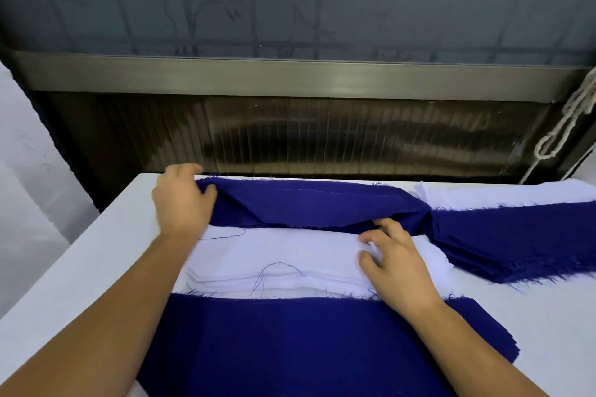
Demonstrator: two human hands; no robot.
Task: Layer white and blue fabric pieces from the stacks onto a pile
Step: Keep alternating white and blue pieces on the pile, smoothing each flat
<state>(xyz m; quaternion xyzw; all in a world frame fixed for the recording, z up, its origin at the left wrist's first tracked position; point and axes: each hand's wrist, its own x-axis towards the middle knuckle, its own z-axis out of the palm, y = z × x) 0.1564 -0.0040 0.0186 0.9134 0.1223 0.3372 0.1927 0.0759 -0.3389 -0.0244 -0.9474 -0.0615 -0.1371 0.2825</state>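
Head view: hands (pixel 395 263) on blue fabric (pixel 316 203)

Garment workshop, cutting table (pixel 96 255), stacked fabric pieces (pixel 516 245)

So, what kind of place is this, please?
Probably a sewing or fabric-cutting workshop: frayed blue fabric stacks and white fabric pieces lie on a white worktable, with loose threads across them, beside a frosted window.

A white bench (pixel 96 255) stands against a dark ribbed panel (pixel 322 135) topped by a metal rail (pixel 290 77). Above it, a grey wall (pixel 290 0) shows faint branch patterns. A knotted cord (pixel 561 126) hangs at right.
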